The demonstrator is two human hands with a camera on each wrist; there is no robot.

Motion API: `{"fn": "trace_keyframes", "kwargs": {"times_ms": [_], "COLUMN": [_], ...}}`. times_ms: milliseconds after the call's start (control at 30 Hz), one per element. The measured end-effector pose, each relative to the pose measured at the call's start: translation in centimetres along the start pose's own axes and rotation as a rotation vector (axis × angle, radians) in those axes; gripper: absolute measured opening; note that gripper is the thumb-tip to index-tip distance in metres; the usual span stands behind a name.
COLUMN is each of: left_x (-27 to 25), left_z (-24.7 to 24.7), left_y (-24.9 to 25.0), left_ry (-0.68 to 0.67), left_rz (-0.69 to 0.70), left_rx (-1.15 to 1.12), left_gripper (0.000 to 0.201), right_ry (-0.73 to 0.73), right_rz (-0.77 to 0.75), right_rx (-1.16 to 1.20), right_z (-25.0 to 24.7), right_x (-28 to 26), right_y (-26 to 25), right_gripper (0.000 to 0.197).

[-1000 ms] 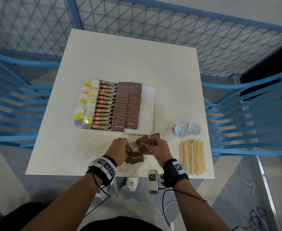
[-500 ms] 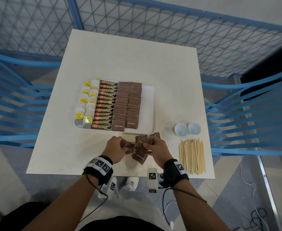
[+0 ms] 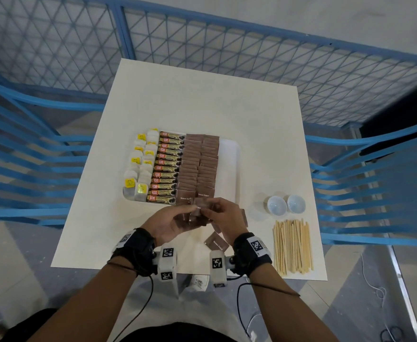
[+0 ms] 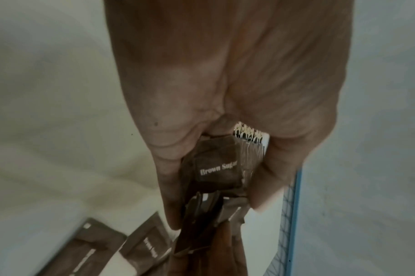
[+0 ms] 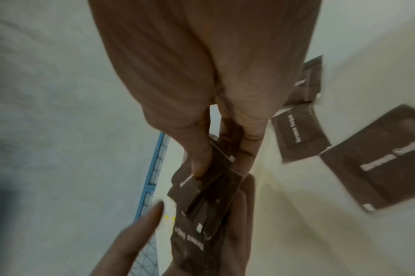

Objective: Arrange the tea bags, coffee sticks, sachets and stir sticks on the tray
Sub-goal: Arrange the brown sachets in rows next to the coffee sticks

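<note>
A white tray (image 3: pixel 230 166) carries rows of tea bags (image 3: pixel 142 166), coffee sticks (image 3: pixel 168 166) and brown sugar sachets (image 3: pixel 198 166). Just in front of the tray both hands are raised off the table and share a small stack of brown sugar sachets (image 3: pixel 195 213). My left hand (image 3: pixel 175 219) grips the stack (image 4: pixel 217 172) between thumb and fingers. My right hand (image 3: pixel 221 217) pinches sachets (image 5: pixel 206 183) at the stack's other side. Loose sachets (image 3: pixel 216 241) lie on the table under my right wrist; they also show as sachets (image 5: pixel 376 160) in the right wrist view.
Wooden stir sticks (image 3: pixel 292 245) lie bundled at the table's front right. Two white cups (image 3: pixel 286 204) stand behind them. The tray's right strip is bare. Blue chairs (image 3: pixel 375 183) flank the table, and a blue mesh fence (image 3: pixel 227 45) runs behind it.
Both hands lifted from the loose sachets on the table and rose toward the tray with a gathered stack held between them. One sachet stayed behind near the front edge.
</note>
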State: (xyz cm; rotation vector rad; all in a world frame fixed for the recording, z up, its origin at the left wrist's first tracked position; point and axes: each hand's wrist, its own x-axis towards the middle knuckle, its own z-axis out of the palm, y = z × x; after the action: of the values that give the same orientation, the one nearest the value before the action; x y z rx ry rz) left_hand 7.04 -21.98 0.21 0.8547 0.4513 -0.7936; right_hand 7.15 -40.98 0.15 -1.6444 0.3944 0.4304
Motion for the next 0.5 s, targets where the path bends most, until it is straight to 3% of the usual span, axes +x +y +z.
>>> {"fn": "trace_keyframes", "kwargs": {"times_ms": [100, 333, 500], "left_x": [-0.4, 0.4, 1.2], "left_z": [-0.5, -1.7, -2.0], "left_y": [1.1, 3.7, 5.5], "left_ry": [0.000, 0.119, 0.211], "left_rz": [0.008, 0.070, 0.111], "left_rx": [0.079, 0.299, 0.433], "left_gripper": [0.037, 0.031, 0.023], "right_ry": [-0.051, 0.036, 0.135], "right_rz": [-0.014, 0.014, 0.022], "right_rx": [-0.019, 0.044, 0.015], "right_z": [1.0, 3.2, 4.5], "right_x": [0.4, 1.9, 3.1], "right_y": [-1.1, -2.2, -2.9], "right_gripper": [0.023, 0.003, 0.010]}}
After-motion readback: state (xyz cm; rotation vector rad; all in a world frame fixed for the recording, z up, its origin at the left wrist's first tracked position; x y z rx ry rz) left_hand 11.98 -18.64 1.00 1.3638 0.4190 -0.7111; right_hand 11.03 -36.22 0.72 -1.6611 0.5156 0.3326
